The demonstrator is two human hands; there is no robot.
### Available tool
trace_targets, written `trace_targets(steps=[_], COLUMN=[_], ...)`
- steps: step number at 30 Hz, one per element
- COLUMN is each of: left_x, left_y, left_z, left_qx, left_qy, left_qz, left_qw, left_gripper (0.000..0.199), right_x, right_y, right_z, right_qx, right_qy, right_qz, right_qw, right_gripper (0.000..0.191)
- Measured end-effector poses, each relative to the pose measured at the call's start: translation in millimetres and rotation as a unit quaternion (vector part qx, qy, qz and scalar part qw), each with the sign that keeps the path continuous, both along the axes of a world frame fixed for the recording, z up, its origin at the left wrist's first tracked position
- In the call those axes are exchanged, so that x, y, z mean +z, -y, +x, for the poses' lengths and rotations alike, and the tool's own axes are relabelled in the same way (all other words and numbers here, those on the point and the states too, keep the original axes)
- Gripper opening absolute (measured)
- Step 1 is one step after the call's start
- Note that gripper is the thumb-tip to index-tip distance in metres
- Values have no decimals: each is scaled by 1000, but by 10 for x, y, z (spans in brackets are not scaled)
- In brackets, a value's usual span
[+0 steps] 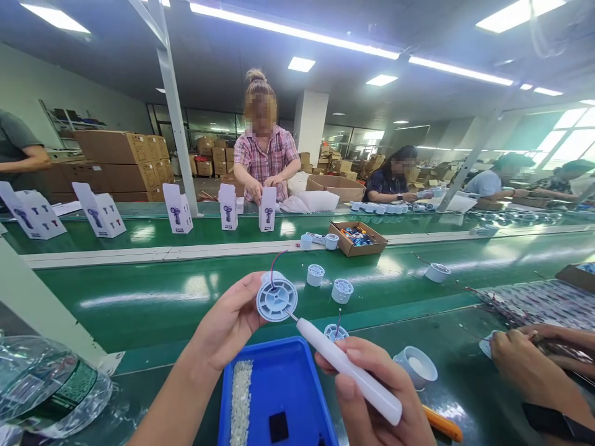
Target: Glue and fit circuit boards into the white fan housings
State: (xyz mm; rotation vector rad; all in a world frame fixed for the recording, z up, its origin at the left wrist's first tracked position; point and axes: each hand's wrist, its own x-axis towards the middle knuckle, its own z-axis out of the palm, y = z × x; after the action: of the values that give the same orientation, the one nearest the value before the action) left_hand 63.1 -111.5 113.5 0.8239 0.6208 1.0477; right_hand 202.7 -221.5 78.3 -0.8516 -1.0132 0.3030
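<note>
My left hand [232, 319] grips a pale blue round plastic fan part [277, 298] by its edge. Its spoked face is turned toward me, and a red and blue wire rises from it. My right hand [372, 387] is closed around a white-handled tool [348, 368] with a thin metal shaft, like a screwdriver. The shaft's end meets the part's lower right rim; the very tip is hard to make out. Just behind my right fingers stands another round part [335, 332] with a wire, partly hidden.
Below my hands lies a blue tray [302, 396] with small clear pieces [241, 396] and a black square [279, 426]. An orange-handled tool [441, 423], a white cup [416, 365] and a water bottle [51, 387] flank it. A co-worker's hands [520, 353] work at right; white boxes [177, 210] line the far belt.
</note>
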Motion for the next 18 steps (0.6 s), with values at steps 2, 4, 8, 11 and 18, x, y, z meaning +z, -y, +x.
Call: trace_targets(steps=[2,4,8,11,18], left_x=[7,14,23,35,74], left_y=[7,22,67,102,183], left_z=[13,31,63,77,163], left_qx=[-2,-4,-3,-5,24], left_qy=[-8,-20,-52,-74,-106], left_qz=[1,5,28,51,96], left_qw=[1000,1000,998,996,989], left_gripper=[13,16,18,19,19], right_x=[-13,-30,-75,-105,-164], right_y=[-27,-48,-74,-93,-142], right_z=[6,16,36,48,59], right_qx=[-4,-17,-32,-34,-108], right_qy=[14,36,73,77,93], right_qz=[-5,-12,-16,-16,-45], right_qw=[1000,999,997,996,989], right_gripper=[10,10,13,15,9])
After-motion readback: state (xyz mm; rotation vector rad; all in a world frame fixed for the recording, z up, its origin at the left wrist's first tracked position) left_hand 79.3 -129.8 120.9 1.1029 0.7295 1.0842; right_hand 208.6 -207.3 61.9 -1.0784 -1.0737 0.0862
